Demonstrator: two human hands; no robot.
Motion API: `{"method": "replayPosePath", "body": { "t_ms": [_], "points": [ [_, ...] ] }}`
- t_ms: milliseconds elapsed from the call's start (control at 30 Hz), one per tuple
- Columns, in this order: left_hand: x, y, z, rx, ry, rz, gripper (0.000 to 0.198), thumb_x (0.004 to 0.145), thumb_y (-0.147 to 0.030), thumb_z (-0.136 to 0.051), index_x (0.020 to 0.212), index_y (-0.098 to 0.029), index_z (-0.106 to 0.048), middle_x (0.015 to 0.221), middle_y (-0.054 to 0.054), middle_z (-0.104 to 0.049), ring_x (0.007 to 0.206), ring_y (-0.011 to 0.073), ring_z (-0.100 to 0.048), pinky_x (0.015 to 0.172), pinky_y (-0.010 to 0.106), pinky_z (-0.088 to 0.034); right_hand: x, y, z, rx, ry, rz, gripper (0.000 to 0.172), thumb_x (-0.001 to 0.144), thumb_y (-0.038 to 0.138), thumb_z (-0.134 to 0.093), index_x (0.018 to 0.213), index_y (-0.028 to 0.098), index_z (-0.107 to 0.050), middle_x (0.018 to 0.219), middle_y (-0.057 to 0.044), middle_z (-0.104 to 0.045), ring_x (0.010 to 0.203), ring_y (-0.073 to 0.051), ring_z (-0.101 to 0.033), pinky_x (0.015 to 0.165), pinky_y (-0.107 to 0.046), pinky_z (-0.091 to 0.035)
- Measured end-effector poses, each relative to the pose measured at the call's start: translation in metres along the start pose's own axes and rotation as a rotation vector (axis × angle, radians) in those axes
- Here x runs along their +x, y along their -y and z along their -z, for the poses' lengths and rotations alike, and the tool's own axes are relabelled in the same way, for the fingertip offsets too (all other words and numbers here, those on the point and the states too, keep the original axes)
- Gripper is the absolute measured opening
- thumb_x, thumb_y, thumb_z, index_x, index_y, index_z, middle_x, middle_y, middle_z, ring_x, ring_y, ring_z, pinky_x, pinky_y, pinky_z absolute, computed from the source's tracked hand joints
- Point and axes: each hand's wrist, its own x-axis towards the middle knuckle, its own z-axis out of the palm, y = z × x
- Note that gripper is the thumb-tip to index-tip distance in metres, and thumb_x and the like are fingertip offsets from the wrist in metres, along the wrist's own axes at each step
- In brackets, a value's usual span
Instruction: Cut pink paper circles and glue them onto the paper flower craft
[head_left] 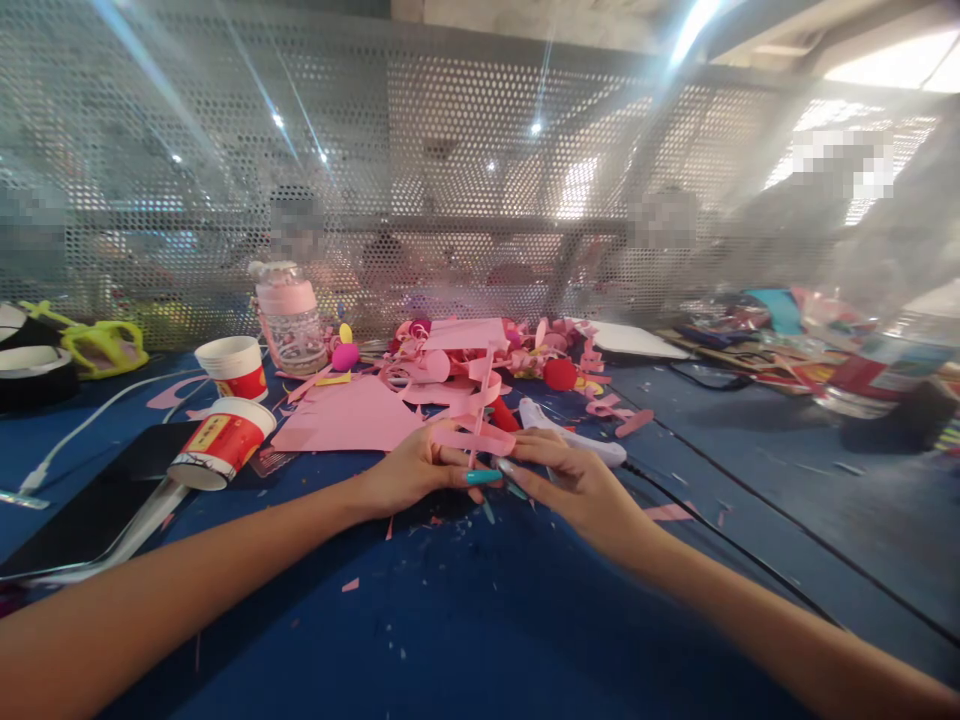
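1. Now the pink paper strip (480,436) sits mid-surface, just near of the scrap heap, standing up between the two hands.
2. The left hand (411,472) has its fingers closed on the strip's lower loops, thumb on the near side.
3. The right hand (574,480) brings its fingers to the strip's foot from the right. They touch the paper, but I cannot tell whether they grip it.
4. Judging by how thin and curled the strip is, a light pinch low down, with both wrists resting on the surface (465,620), would keep it from tearing or kinking.
5. Just far of the right hand lies a white tool (581,441), close enough to be knocked.
6. Left of the strip lies a flat pink sheet (349,415). Beyond it is the heap of pink scraps (457,355), with a red ball (559,374) to the right.
7. Farther left a tipped cup (221,442) rests against a dark phone (94,510). An upright cup (235,366) and a bottle (289,315) stand behind it.
8. A black cable (720,545) runs near the right forearm and could snag it.
9. A mesh screen (465,180) closes the far edge.
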Motion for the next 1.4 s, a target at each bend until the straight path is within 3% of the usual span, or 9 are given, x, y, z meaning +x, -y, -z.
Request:
{"method": "replayPosePath", "body": {
  "t_ms": [67, 167, 300, 467, 633, 867, 1133, 1300, 1400],
  "points": [
    [0.000, 0.000, 0.000, 0.004, -0.012, 0.008, 0.040, 0.070, -0.026, -0.072, 0.106, -0.013, -0.061, 0.070, 0.003, -0.070, 0.059, 0.0101, -0.062, 0.064, 0.021, -0.047, 0.001, 0.001, 0.000, 0.010, -0.007, -0.012, 0.022, 0.081, 0.033, -0.057, 0.095, 0.025, -0.071, 0.097, -0.006, -0.068, 0.093, -0.020, -0.060, 0.088, -0.039, -0.045],
    [0.000, 0.003, 0.002, 0.028, -0.057, 0.033, 0.023, 0.071, -0.030, -0.070, 0.085, -0.012, -0.070, 0.070, 0.005, -0.070, 0.064, 0.0109, -0.063, 0.067, 0.022, -0.047, 0.001, 0.004, 0.001, 0.052, -0.031, -0.079, 0.021, 0.080, 0.030, -0.057, 0.095, 0.024, -0.071, 0.096, -0.005, -0.070, 0.090, -0.020, -0.062, 0.087, -0.039, -0.046],
    [0.002, 0.007, 0.003, -0.072, -0.146, 0.072, 0.024, 0.065, -0.036, -0.074, 0.072, -0.013, -0.071, 0.067, 0.005, -0.070, 0.069, 0.0123, -0.063, 0.072, 0.023, -0.047, 0.001, 0.009, 0.002, 0.136, -0.085, -0.142, 0.022, 0.080, 0.030, -0.057, 0.097, 0.025, -0.070, 0.101, -0.004, -0.070, 0.095, -0.021, -0.062, 0.091, -0.040, -0.045],
    [0.006, 0.006, 0.002, -0.327, -0.315, 0.067, 0.031, 0.050, -0.034, -0.083, 0.055, -0.011, -0.064, 0.072, 0.006, -0.069, 0.077, 0.0125, -0.063, 0.079, 0.022, -0.047, 0.001, 0.012, 0.005, 0.204, -0.288, -0.167, 0.025, 0.080, 0.033, -0.057, 0.102, 0.024, -0.066, 0.110, -0.004, -0.066, 0.100, -0.020, -0.061, 0.091, -0.039, -0.047],
    [0.006, 0.004, 0.001, -0.374, -0.342, 0.075, 0.031, 0.048, -0.029, -0.084, 0.052, -0.010, -0.060, 0.068, 0.005, -0.068, 0.076, 0.0126, -0.063, 0.076, 0.021, -0.048, 0.002, 0.011, 0.007, 0.251, -0.471, -0.154, 0.034, 0.078, 0.032, -0.061, 0.111, 0.024, -0.058, 0.120, -0.005, -0.059, 0.095, -0.017, -0.060, 0.084, -0.034, -0.051],
    [0.004, 0.005, 0.001, -0.301, -0.326, 0.071, 0.031, 0.049, -0.032, -0.083, 0.054, -0.010, -0.063, 0.063, 0.005, -0.067, 0.075, 0.0128, -0.063, 0.076, 0.021, -0.046, 0.000, 0.010, 0.005, 0.155, -0.408, -0.130, 0.026, 0.081, 0.037, -0.056, 0.101, 0.022, -0.062, 0.112, -0.007, -0.062, 0.102, -0.020, -0.057, 0.092, -0.038, -0.044],
    [0.006, 0.008, 0.001, -0.162, -0.329, -0.001, 0.041, 0.058, -0.030, -0.080, 0.088, -0.013, -0.057, 0.057, -0.001, -0.065, 0.060, 0.0096, -0.060, 0.061, 0.019, -0.042, -0.003, 0.012, 0.006, 0.209, -0.341, -0.019, 0.028, 0.081, 0.030, -0.056, 0.109, 0.025, -0.058, 0.118, -0.004, -0.059, 0.111, -0.020, -0.053, 0.098, -0.038, -0.040],
    [0.006, 0.007, 0.000, -0.037, -0.311, 0.006, 0.031, 0.057, -0.033, -0.079, 0.061, -0.009, -0.060, 0.054, 0.000, -0.062, 0.051, 0.0069, -0.053, 0.051, 0.019, -0.036, -0.003, 0.011, 0.002, 0.206, -0.297, -0.106, 0.019, 0.081, 0.034, -0.056, 0.095, 0.020, -0.057, 0.101, -0.006, -0.064, 0.066, -0.013, -0.062, 0.068, -0.032, -0.053],
    [0.006, 0.006, -0.001, -0.025, -0.334, 0.046, 0.032, 0.055, -0.034, -0.080, 0.054, -0.009, -0.059, 0.054, 0.001, -0.062, 0.049, 0.0067, -0.052, 0.049, 0.019, -0.035, -0.003, 0.013, 0.003, 0.223, -0.273, -0.140, 0.024, 0.080, 0.038, -0.056, 0.095, 0.019, -0.054, 0.097, -0.007, -0.063, 0.063, -0.012, -0.061, 0.063, -0.029, -0.052]
  ]
}}
